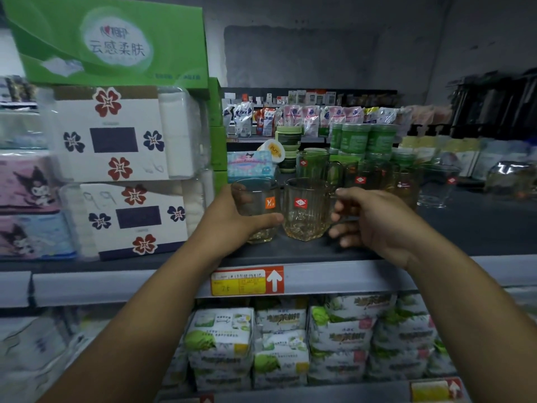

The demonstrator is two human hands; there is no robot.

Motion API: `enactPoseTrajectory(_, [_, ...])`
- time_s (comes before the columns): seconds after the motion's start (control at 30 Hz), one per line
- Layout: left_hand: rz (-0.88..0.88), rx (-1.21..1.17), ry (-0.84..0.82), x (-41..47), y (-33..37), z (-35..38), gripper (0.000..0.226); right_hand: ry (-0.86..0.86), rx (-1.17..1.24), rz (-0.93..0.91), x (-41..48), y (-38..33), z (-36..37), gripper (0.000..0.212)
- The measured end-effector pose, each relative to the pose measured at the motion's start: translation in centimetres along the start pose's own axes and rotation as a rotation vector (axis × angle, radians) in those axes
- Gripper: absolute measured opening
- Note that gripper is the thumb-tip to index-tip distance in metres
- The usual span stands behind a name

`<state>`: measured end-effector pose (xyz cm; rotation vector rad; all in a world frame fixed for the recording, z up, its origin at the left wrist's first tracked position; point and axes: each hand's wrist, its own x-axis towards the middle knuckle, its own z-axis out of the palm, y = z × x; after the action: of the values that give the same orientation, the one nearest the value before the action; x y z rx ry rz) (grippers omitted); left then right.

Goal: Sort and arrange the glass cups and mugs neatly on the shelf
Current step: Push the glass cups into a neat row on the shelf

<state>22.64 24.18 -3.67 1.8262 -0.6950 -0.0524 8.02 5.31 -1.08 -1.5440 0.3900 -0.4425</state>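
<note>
the dark shelf (465, 228) carries a smooth glass cup (257, 210) just beside a ribbed mug (305, 210) near its front edge, greenish mugs (312, 164) behind them, flowered tissue packs (139, 219) at left, a clear tumbler (438, 184) at right.

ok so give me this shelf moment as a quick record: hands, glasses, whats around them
left hand: grips the glass cup with the orange label
right hand: fingers curled at the handle side of the ribbed mug with the red label
cup and mug: upright, side by side near the front of the shelf
behind: more glass mugs, then green jars
left side: tissue packs
shelf edge: price tag
</note>
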Motion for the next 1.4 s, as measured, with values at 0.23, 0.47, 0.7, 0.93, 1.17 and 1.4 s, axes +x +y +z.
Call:
enactPoseTrajectory(0.23, [0.071,-0.045,0.104,-1.3,0.9,0.0,0.074,0.114,0.218,-0.020,0.2,0.5,1.4,0.035])
enactPoseTrajectory(0.47, [0.199,-0.189,0.156,-4.8,3.6,-0.9,0.058,0.212,0.309,-0.125,-4.8,-0.4,0.7,0.035])
enactPoseTrajectory(0.7, [0.307,-0.359,-0.019,-9.9,6.4,0.8,0.063,0.388,0.376,-0.234,-13.2,-0.2,-0.6,0.039])
enactPoseTrajectory(0.93, [0.321,-0.481,-0.255,-14.4,8.5,6.2,0.050,0.654,0.387,-0.273,-23.1,1.5,-4.3,0.047])
enactPoseTrajectory(1.17, [0.317,-0.511,-0.387,-19.1,12.0,14.7,0.060,0.767,0.368,-0.323,-31.1,2.6,-11.9,0.041])
enactPoseTrajectory(1.4, [0.314,-0.552,-0.450,-23.9,17.3,25.7,0.059,0.752,0.273,-0.335,-37.1,3.0,-23.2,0.038])
